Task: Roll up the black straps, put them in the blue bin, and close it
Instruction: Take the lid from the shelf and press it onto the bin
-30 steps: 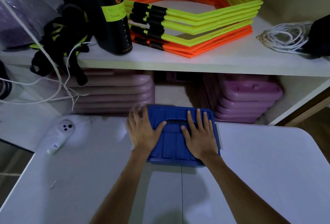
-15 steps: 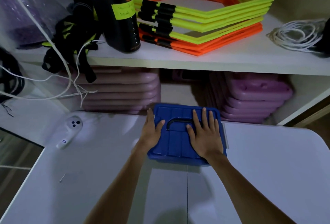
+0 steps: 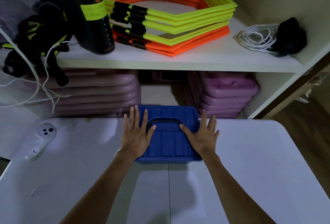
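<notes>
The blue bin [image 3: 168, 139] stands on the white table [image 3: 250, 161] at its far edge, with its ribbed blue lid on top and a black handle lying flat in the lid. My left hand [image 3: 135, 135] lies flat on the lid's left side, fingers spread. My right hand [image 3: 201, 134] lies flat on the lid's right edge, fingers spread. Neither hand grips anything. No black straps show on the table; the bin's inside is hidden by the lid.
A white remote [image 3: 40, 140] lies on the table at left. Behind the bin, a shelf unit holds purple pads [image 3: 226, 95] below, and yellow and orange hexagon rings [image 3: 171, 16], a black bottle [image 3: 92, 14], tangled black-yellow straps [image 3: 35, 45] and a white cord coil [image 3: 257, 37] above.
Both hands have slid apart on the lid: the left now flat on its left side, the right out to its right edge. The view has shifted slightly.
</notes>
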Available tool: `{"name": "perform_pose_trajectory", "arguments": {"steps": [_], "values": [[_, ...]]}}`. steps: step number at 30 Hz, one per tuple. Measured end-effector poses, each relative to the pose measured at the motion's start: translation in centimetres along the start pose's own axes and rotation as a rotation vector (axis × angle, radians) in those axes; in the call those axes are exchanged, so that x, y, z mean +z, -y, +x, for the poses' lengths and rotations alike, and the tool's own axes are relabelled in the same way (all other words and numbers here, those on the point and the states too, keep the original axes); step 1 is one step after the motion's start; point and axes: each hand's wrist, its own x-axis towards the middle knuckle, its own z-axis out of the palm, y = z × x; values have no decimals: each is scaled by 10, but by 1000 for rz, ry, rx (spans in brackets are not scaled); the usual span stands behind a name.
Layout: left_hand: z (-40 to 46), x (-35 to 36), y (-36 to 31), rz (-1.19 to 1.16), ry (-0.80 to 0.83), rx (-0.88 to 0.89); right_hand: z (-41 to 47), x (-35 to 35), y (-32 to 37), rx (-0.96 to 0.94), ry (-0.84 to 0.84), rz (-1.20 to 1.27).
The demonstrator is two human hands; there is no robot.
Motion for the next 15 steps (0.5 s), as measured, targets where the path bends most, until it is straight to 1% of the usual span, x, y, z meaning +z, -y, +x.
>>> {"name": "perform_pose_trajectory", "arguments": {"steps": [2,3,4,8,12,15], "values": [[0,1,0,11,-18,15,0,-3,-2,179,110,368],[0,1,0,14,-23,18,0,-4,-1,215,134,477],[0,1,-1,17,-22,19,0,-5,0,213,139,505],[-2,-2,-2,12,11,6,-1,-6,10,85,29,352],[-1,-1,-3,22,35,6,-8,10,22,0,-88,76],[-1,-1,-3,-17,53,13,-15,21,29,-41,-113,-164]]}}
